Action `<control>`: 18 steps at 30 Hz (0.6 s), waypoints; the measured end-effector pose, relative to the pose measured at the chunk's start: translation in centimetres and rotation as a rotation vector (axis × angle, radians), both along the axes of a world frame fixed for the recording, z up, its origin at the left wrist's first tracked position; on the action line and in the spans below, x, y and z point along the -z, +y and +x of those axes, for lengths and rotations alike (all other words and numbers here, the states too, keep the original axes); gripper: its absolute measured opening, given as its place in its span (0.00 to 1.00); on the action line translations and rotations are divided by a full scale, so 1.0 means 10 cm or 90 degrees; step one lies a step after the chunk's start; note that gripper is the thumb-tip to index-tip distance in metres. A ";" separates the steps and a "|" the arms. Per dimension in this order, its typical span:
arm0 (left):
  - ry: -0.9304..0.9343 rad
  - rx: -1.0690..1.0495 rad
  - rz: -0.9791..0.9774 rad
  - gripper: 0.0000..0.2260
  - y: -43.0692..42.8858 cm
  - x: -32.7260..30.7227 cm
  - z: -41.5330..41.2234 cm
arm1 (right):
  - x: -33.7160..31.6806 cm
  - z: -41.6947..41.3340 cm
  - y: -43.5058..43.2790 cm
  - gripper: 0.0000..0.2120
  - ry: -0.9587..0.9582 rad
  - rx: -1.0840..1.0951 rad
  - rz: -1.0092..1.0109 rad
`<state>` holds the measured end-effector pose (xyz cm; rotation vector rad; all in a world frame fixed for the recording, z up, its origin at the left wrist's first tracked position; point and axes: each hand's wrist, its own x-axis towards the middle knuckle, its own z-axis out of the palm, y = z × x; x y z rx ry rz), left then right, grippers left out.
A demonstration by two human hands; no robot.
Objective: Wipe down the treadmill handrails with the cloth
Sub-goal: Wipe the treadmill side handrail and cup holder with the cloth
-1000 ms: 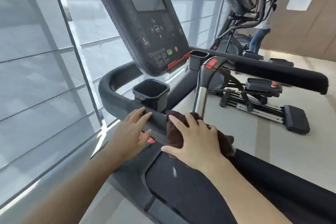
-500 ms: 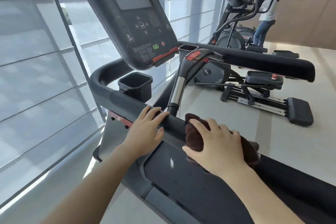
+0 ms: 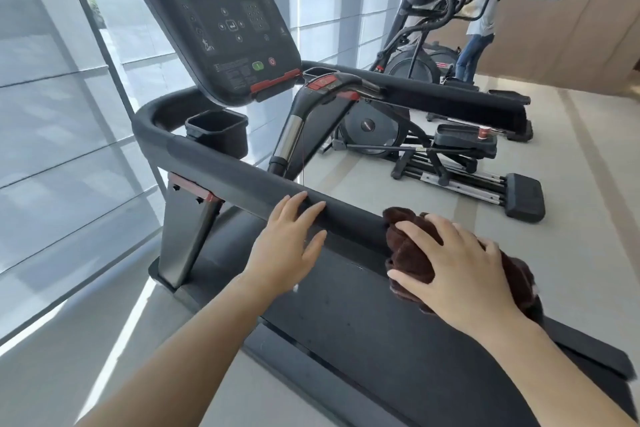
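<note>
The black padded near handrail (image 3: 221, 170) of the treadmill runs from upper left down to the lower right. My right hand (image 3: 453, 263) presses a dark brown cloth (image 3: 412, 253) wrapped over this rail, fingers spread on top of it. My left hand (image 3: 287, 246) rests flat on the same rail just left of the cloth, fingers apart, holding nothing. The far handrail (image 3: 433, 94) stretches across behind the console (image 3: 214, 14). The running belt (image 3: 363, 322) lies below both hands.
A cup holder (image 3: 216, 132) sits on the rail's inner side near the bend. A chrome-and-black centre grip (image 3: 294, 135) rises to the console. Elliptical machines (image 3: 450, 149) stand beyond on the grey floor. A person (image 3: 479, 28) stands far right. Window blinds fill the left.
My right hand has slid the cloth along the near rail toward its free end, away from the centre grip. My left hand followed along the rail. The view shifted back.
</note>
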<state>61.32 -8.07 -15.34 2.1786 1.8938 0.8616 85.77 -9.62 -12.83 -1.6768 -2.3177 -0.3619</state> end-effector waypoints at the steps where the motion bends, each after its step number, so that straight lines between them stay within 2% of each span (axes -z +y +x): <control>1: 0.003 0.006 -0.010 0.21 -0.06 0.00 0.10 | -0.02 0.01 0.01 0.29 -0.002 -0.011 -0.004; 5: -0.022 0.011 -0.051 0.21 -0.24 -0.04 0.35 | -0.04 -0.05 0.06 0.28 -0.007 -0.069 -0.024; 9: 0.014 0.001 -0.068 0.21 -0.35 -0.10 0.46 | -0.02 0.22 -0.02 0.30 -0.020 -0.142 -0.051; 14: 0.006 -0.041 -0.060 0.21 -0.34 -0.22 0.68 | -0.07 0.56 -0.02 0.35 0.020 -0.136 -0.114; 18: -0.013 -0.100 -0.062 0.19 -0.33 -0.22 0.93 | -0.19 0.55 0.20 0.33 0.103 -0.246 -0.235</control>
